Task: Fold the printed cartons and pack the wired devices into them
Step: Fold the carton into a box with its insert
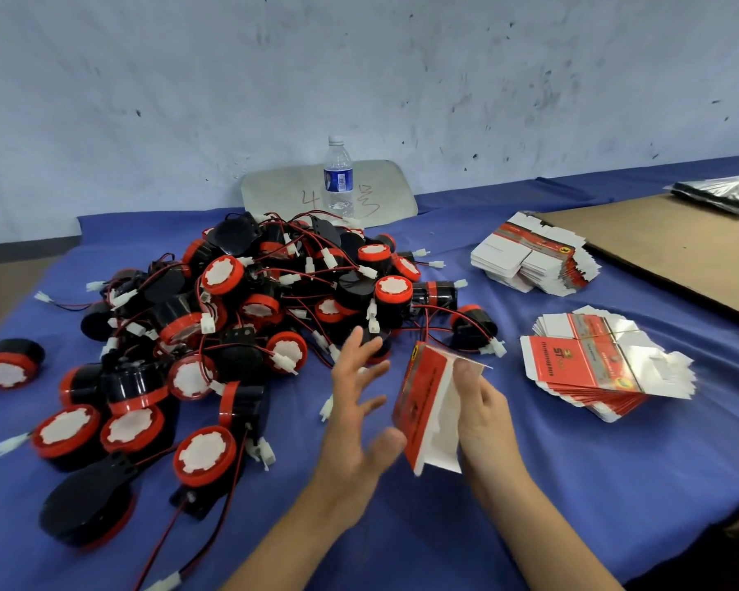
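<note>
- Step in hand, as I judge it: folding. One carton (423,403) is half-formed and raised off the bench (572,484). No device is in it yet.
- The carton is just in front of the pile (265,300) of wired devices, at the pile's near right corner. It stands on end, with its red printed face turned toward the pile and its white inside showing on the other side.
- The right grip (483,415) holds the carton, with the thumb laid on the white panel and the fingers behind it.
- The left grip (355,403) holds nothing. Its fingers are spread and straight, between the pile and the carton, and the thumb tip is close to the carton's lower red edge. I cannot tell whether it touches.
- Two stacks of flat cartons lie right of the pile, well apart from it: the near stack (589,364) and the far stack (534,258). A bottle (339,181) stands behind the pile.
- The next move likely calls for the left grip to press on the red face so the carton squares up into a tube, and then to tuck in one end flap.
- After that, a device from the pile's near edge would go in. Its wire and white plug should be gathered first, since the wires in the pile lie crossed and could drag neighbouring devices along.
</note>
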Demonstrator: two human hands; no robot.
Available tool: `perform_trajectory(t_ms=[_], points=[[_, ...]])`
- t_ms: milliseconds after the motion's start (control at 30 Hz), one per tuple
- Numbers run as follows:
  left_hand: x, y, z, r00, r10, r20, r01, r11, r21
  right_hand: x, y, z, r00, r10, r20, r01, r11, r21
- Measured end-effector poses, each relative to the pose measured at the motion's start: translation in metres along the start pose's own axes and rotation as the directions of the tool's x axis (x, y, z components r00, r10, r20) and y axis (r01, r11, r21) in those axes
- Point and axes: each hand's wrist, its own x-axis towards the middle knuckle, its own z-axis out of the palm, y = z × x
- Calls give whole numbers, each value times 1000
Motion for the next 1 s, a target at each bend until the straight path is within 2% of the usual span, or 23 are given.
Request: perform_trajectory(t_ms=[67, 167, 267, 367, 467, 767, 1000], points=[[1, -1, 9, 999, 21, 29, -20, 999, -24, -1, -1, 1, 1000, -10, 6, 10, 1000, -16], [-9, -7, 16, 992, -29, 121, 38, 996, -75, -4, -3, 1, 997, 47, 60, -45, 999, -25], [-5, 1, 14, 983, -39, 178, 67, 986, -155, -5, -6, 4, 997, 35, 61, -32, 998, -61], [-6, -1, 13, 983, -21, 180, 34, 997, -70, -5, -9, 7, 995, 94, 14, -94, 996, -8], [-5, -2, 17, 982, -96, 163, 92, 995, 33, -4, -7, 4, 991, 134, 7, -134, 991, 6], [-7, -1, 26, 953, -275, 124, 276, 961, 14, -2, -5, 2, 982, 169, 81, -172, 985, 31], [-10, -10, 25, 946, -299, 128, 305, 952, -30, -1, -3, 0, 973, 178, 149, -185, 982, 29]])
